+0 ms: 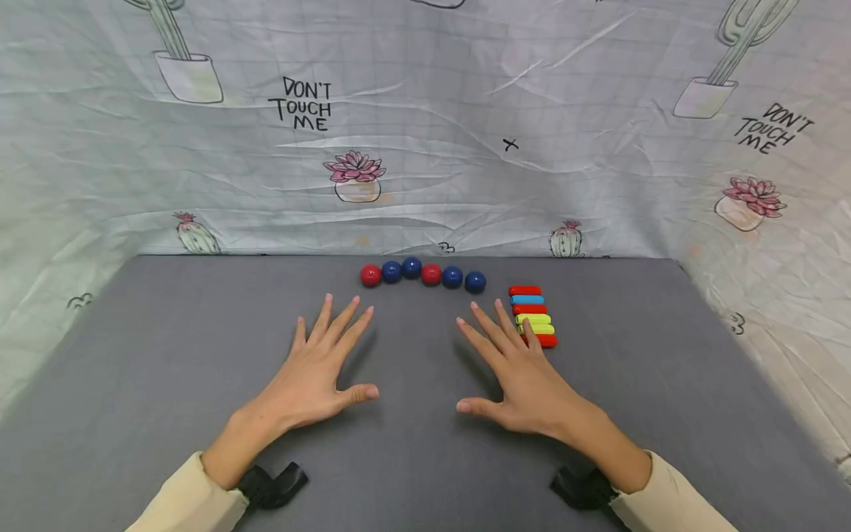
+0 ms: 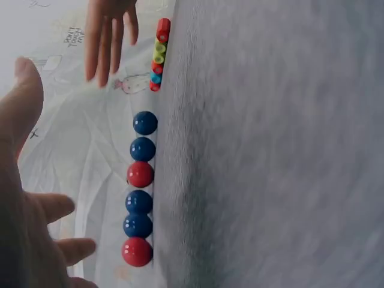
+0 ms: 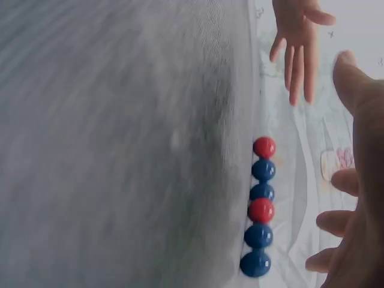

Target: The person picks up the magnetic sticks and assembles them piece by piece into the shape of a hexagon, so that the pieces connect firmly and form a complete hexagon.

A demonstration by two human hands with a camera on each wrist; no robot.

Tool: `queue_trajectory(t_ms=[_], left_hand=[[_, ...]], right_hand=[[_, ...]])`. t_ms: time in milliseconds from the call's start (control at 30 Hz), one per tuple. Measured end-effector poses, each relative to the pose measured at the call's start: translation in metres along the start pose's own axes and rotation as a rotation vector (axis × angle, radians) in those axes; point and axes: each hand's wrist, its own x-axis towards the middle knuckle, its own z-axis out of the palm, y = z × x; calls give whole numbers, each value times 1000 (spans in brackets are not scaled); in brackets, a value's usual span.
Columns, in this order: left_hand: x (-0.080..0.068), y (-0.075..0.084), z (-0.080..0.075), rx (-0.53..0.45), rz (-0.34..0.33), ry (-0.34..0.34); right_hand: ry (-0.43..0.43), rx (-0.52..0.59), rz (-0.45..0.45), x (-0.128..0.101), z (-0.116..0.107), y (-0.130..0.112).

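Note:
My left hand (image 1: 315, 373) is spread out above the grey table, palm down, with nothing in it. Fingers also spread, my right hand (image 1: 525, 377) hovers on the other side, and its little finger overlaps the small coloured cylinders in the head view. Beyond both hands, red and dark blue balls form a slightly curved row, with a red ball (image 1: 371, 275) at the left end and a blue ball (image 1: 475, 281) at the right end. The cylinders lie stacked in a column near the right hand: a blue cylinder (image 1: 527, 300), several red ones and yellow-green ones (image 1: 534, 319).
The grey table (image 1: 199, 332) ends at a pale cloth backdrop (image 1: 425, 185) printed with cacti and lettering, which also rises along the sides. A black strap mount (image 1: 272, 485) sits at the left wrist and another black mount (image 1: 581, 488) at the right wrist.

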Motion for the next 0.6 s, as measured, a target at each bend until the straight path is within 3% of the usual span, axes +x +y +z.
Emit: queue_trajectory(t_ms=[100,267,433,600], left_hand=[[8,-6,-3,-40,-50,41],[23,-15,-6,-192,-150,161],[40,-27,-4,-270,-171,241],[57,-38,-2,-350,-198,256]], right_hand=[[58,73,3,-4,-4,9],[192,190,-2,-17,-11,27],[315,236,27,-31,-16,50],[426,261,110,-46,-18,69]])
